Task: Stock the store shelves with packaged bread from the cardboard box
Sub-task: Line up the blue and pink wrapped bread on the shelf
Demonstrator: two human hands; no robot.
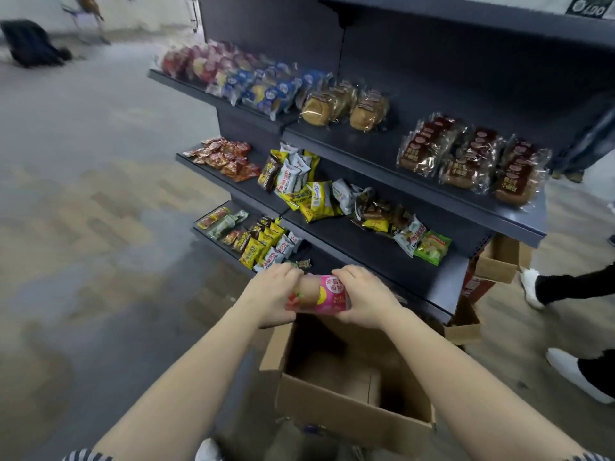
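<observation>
A pink packaged bread (pixel 321 294) is held between both my hands above the open cardboard box (pixel 352 417). My left hand (pixel 273 294) grips its left end and my right hand (pixel 364 296) grips its right end. The box's inside looks bare as far as I can see. The dark shelf unit (pixel 376 151) stands just ahead. Its upper tier carries red, blue, golden and brown bread packs (pixel 466 154). Yellow, white and red snack packs (pixel 312 191) lie on the tiers below.
More cardboard boxes (pixel 499 261) sit on the floor at the unit's right end. Another person's legs and white shoes (pixel 572 371) are at the right edge. A dark bag (pixel 31 43) lies far left on the grey floor.
</observation>
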